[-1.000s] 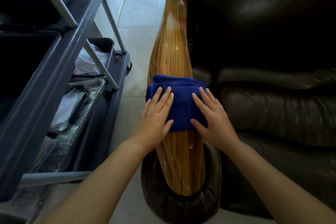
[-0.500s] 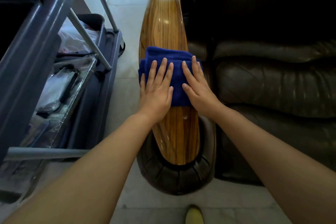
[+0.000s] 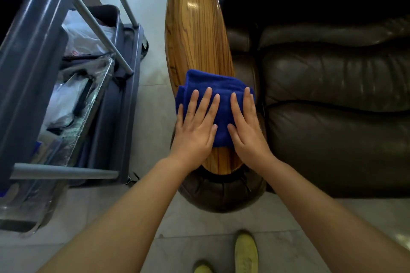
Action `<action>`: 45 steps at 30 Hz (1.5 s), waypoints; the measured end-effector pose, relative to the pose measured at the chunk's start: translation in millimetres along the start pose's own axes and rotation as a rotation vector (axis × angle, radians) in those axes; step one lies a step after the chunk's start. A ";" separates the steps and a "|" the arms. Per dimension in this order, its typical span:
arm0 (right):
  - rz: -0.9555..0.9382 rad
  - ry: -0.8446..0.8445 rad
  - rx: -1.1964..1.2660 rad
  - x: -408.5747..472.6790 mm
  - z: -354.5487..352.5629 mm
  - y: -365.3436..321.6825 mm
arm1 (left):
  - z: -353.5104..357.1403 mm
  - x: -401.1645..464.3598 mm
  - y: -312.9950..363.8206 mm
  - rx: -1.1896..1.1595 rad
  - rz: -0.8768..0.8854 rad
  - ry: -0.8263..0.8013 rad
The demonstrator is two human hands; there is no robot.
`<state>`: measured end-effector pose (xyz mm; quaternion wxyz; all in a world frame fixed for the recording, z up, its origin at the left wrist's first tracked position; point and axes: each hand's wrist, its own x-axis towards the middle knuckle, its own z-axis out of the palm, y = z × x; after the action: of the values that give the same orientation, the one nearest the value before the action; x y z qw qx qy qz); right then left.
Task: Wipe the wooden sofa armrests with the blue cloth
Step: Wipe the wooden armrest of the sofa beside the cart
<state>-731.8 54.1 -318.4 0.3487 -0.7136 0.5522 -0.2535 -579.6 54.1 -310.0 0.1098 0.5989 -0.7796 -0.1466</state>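
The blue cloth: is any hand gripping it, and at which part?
No grip. The left hand and right hand lie flat, fingers spread, on the near top of the folded blue cloth, pressing it on the wooden armrest.

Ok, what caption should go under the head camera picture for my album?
Both hands, left hand and right hand, press a folded blue cloth flat on the wooden sofa armrest.

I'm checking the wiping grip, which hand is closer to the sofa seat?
The right hand, flat on the cloth by the leather seat; the left hand sits on the cart side.
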 end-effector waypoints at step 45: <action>0.180 -0.315 -0.093 -80.3 -108.4 -72.0 | -115.4 -56.9 66.3 -0.305 -0.158 -0.383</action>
<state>-789.8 118.5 -192.4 0.4191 -0.7073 0.5636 -0.0804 -584.7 113.7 -178.2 0.0374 0.5958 -0.7056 -0.3816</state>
